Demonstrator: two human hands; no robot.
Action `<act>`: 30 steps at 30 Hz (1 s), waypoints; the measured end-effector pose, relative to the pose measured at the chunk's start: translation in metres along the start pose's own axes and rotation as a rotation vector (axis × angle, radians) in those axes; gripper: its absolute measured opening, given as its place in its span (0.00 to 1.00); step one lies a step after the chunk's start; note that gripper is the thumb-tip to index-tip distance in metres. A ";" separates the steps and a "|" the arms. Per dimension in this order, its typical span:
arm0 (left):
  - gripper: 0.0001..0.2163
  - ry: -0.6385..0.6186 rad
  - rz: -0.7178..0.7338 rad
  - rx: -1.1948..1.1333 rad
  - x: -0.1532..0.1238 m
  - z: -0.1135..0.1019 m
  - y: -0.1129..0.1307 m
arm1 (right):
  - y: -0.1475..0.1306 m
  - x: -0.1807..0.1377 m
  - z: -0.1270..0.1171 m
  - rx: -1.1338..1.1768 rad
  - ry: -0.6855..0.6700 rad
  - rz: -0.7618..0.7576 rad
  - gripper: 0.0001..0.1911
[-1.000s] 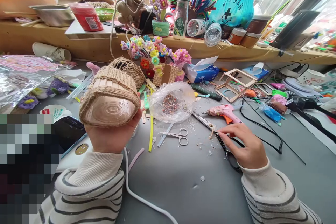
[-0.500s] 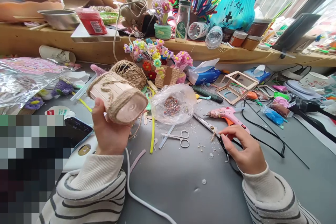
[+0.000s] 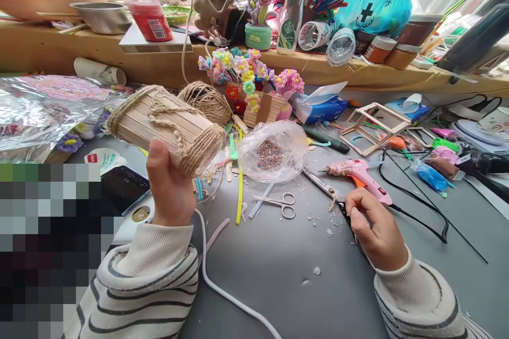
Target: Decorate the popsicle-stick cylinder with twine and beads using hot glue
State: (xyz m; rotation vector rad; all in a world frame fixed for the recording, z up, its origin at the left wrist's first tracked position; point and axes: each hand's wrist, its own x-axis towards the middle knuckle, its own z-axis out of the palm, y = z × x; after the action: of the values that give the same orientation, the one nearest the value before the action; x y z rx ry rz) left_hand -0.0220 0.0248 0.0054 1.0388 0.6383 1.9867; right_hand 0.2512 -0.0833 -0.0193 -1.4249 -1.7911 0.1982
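Observation:
My left hand (image 3: 172, 185) is closed around a cup covered in wooden craft sticks (image 3: 159, 127), holding it tilted on its side above the table. Twine is wound in bands around both of its ends, and a twisted piece curls along its side. My right hand (image 3: 376, 228) has its fingers curled and the thumb pressed to them; whatever they may pinch is hidden. It is over the black handles of a large pair of scissors (image 3: 324, 185), partly covering them. A frayed bit of twine (image 3: 333, 201) lies on the blades. Beyond is a pink glue gun (image 3: 361, 174).
A plastic bag of small beads (image 3: 274, 153) lies mid-table, with small silver scissors (image 3: 284, 205) in front. Behind are a twine ball (image 3: 207, 101) and felt-like flowers (image 3: 238, 71). A white cable (image 3: 222, 288) crosses the front; a phone (image 3: 125, 186) lies left.
The cup has turned in my left hand, so its side now shows instead of its base. My right hand's fingers have curled in more. The view has shifted slightly.

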 end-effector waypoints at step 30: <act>0.14 0.082 -0.159 0.024 -0.005 0.001 0.000 | 0.009 -0.001 0.006 0.000 0.064 0.034 0.11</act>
State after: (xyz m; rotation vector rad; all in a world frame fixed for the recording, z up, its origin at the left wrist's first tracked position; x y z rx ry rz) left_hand -0.0200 0.0208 0.0041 0.8954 0.7670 1.8940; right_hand 0.2537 -0.0790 -0.0285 -1.4468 -1.7161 0.1691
